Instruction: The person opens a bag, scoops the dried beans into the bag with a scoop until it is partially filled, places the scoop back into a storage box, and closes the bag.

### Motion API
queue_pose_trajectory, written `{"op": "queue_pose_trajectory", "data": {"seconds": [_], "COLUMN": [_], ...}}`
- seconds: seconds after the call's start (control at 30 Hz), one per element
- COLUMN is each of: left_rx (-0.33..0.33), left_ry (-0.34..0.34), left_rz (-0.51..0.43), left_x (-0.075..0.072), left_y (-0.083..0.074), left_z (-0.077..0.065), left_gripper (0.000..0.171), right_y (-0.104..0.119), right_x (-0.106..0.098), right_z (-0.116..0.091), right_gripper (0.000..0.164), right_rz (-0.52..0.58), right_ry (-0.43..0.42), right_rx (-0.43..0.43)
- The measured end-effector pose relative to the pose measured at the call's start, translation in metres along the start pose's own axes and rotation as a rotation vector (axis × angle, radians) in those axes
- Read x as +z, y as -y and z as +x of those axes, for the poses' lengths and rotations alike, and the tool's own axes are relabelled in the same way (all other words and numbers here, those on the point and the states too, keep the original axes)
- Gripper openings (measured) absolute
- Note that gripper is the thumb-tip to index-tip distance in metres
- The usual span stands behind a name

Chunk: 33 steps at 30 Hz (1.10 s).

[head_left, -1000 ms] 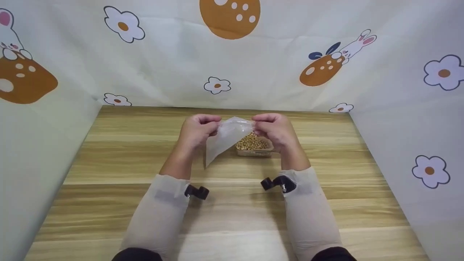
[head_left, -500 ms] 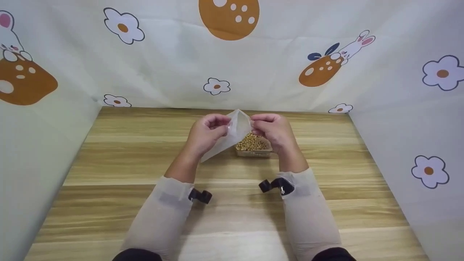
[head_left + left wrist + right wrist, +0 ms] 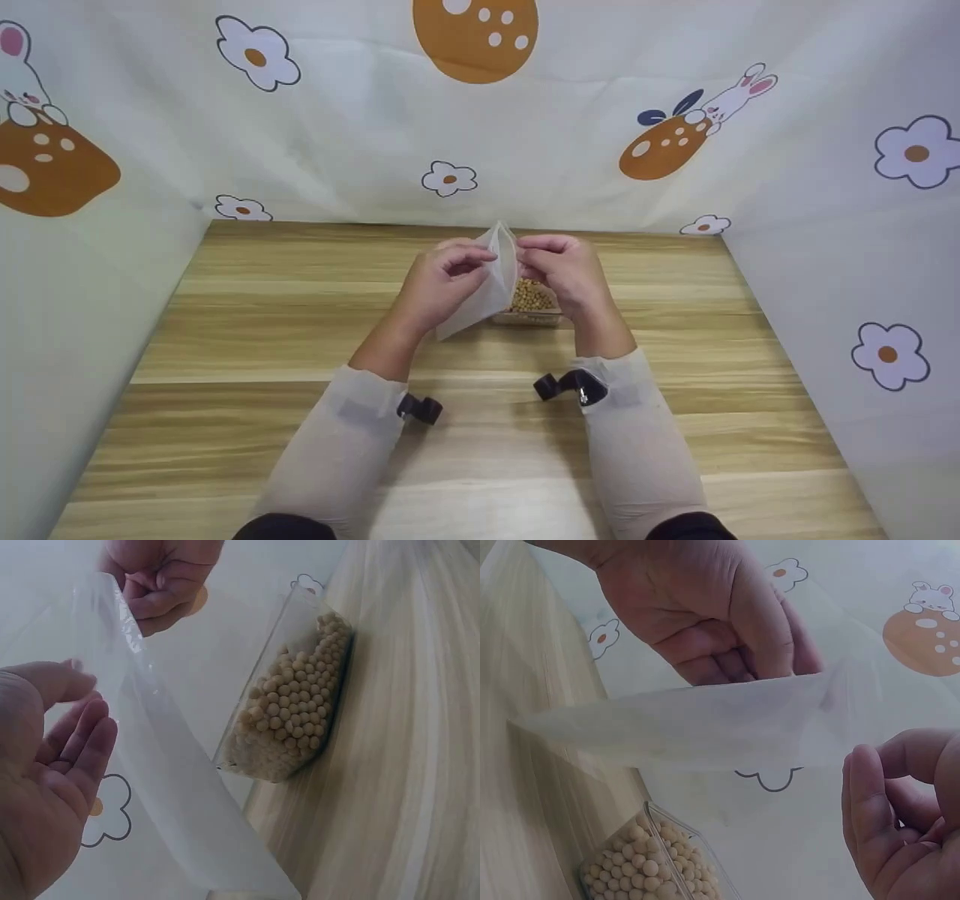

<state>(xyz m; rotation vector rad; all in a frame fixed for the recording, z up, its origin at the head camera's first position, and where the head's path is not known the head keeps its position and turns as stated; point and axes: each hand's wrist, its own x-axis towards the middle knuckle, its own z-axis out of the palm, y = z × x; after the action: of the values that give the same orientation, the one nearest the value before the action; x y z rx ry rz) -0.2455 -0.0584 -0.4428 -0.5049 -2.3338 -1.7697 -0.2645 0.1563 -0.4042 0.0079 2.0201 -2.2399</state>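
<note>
A translucent white bag (image 3: 474, 306) hangs between my hands with its mouth parted, its lower corner pointing toward me. My left hand (image 3: 448, 283) holds the bag's left side, thumb and fingers at the mouth. On the opposite edge, my right hand (image 3: 570, 274) pinches the bag between thumb and fingertips. The left wrist view shows the bag (image 3: 180, 787) slanting down past the left hand's fingers. Behind and under it stands a clear plastic box (image 3: 525, 320) of round, pale yellow beans (image 3: 531, 296), partly hidden by the bag and right hand.
The wood-grain table (image 3: 480, 465) runs under both forearms. A cream cloth (image 3: 337, 135) printed with flowers, rabbits and orange shapes rises behind and at both sides. A black wrist camera (image 3: 420, 409) sits on each sleeve.
My left hand has moved right, closer to the right hand. The bag has turned and its mouth has spread apart, covering more of the bean box. The right hand stays nearly in place.
</note>
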Motion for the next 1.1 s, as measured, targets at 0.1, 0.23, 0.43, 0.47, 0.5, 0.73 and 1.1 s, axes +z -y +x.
{"op": "queue_pose_trajectory", "data": {"seconds": [0.1,0.23,0.43,0.47,0.5,0.73,1.1], "left_rx": [0.042,0.060,0.078,0.080,0.084,0.077,0.071], "left_ry": [-0.017,-0.039,-0.062,-0.068,-0.075,-0.097,-0.131], "left_rz": [0.035,0.007,-0.113,-0.118,-0.117,-0.139,-0.198], "left_x": [0.002,0.006,0.013,0.014,0.015,0.015,0.010], "left_y": [0.002,0.005,0.008,0.009,0.009,0.011,0.018], "left_z": [0.000,-0.001,-0.002,-0.002,-0.003,-0.003,-0.001], "left_gripper": [0.014,0.011,0.014,0.014,0.014,0.013,0.015], "right_y": [0.000,0.000,-0.001,-0.002,-0.002,-0.005,-0.008], "right_x": [0.002,0.004,0.005,0.005,0.006,0.005,0.003], "right_z": [0.000,-0.001,0.000,0.000,0.000,0.002,0.004], "right_gripper": [0.021,0.022,0.021,0.020,0.020,0.021,0.021], "right_rz": [-0.010,-0.031,-0.041,-0.041,-0.040,-0.020,-0.045], "right_ry": [-0.001,-0.002,-0.003,-0.002,-0.003,0.011,0.008], "right_rx": [0.000,0.001,0.009,0.011,0.012,0.017,0.027]}}
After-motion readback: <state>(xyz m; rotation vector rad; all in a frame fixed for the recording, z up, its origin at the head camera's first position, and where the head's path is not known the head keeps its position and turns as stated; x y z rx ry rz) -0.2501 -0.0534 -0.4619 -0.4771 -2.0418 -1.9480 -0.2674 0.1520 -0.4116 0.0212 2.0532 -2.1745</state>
